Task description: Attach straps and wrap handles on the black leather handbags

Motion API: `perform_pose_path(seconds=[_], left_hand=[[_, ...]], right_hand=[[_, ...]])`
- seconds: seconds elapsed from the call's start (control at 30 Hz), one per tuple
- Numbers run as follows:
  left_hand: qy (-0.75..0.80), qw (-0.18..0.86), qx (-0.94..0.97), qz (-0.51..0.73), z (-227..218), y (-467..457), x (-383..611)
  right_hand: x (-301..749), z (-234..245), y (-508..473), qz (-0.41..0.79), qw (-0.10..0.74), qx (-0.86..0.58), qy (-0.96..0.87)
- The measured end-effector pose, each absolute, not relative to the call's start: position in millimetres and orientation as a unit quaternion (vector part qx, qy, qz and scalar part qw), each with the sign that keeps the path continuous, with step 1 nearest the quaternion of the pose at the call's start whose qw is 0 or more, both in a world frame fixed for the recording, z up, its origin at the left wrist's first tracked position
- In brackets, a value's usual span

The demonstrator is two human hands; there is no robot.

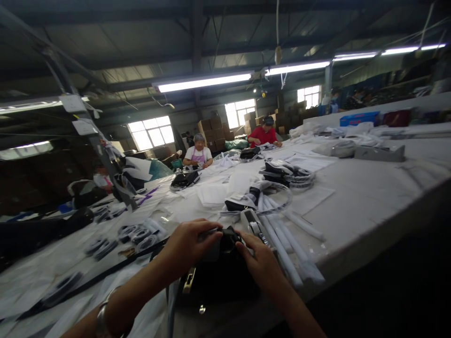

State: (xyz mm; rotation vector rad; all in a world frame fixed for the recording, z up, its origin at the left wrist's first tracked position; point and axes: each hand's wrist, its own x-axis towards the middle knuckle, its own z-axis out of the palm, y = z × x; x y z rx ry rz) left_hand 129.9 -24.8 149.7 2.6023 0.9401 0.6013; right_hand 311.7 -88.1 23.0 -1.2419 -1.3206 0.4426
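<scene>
A black handbag [220,279] with a gold-coloured clasp plate [189,280] lies in front of me at the table's near edge. My left hand [192,244] is closed on its upper edge, thumb and fingers pinched together near a dark strap-like piece. From the other side, my right hand [259,260] grips the same edge with thumb and forefinger. Between my fingertips the black material stands up in a fold; its details are too dark to tell. A grey and white handheld tool [254,226], perhaps a tape dispenser, lies just beyond my right hand.
White rolled tubes [294,249] lie to the right on the white-covered table [359,197]. Coiled straps [136,234] are on the left. More black bags [241,203] sit farther up. Two people work across the table; a metal post [102,150] rises at left.
</scene>
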Motion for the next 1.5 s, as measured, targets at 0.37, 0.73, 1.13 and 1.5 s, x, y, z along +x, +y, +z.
perform_pose_path(seconds=[0.37, 0.73, 1.13, 1.5], left_hand=[[0.336, 0.091, 0.933, 0.095, 163, -23, 136], [0.306, 0.011, 0.951, -0.034, 189, -32, 147], [0.303, 0.095, 0.947, -0.053, 180, -25, 160], [0.267, -0.052, 0.957, -0.101, 170, -49, 170]], right_hand=[[297, 24, -97, 0.227, 0.617, -0.501, -0.563], [282, 16, -106, 0.203, 0.609, -0.507, -0.575], [278, 12, -113, 0.206, 0.623, -0.506, -0.56], [270, 0, -109, 0.159, 0.652, -0.504, -0.543]])
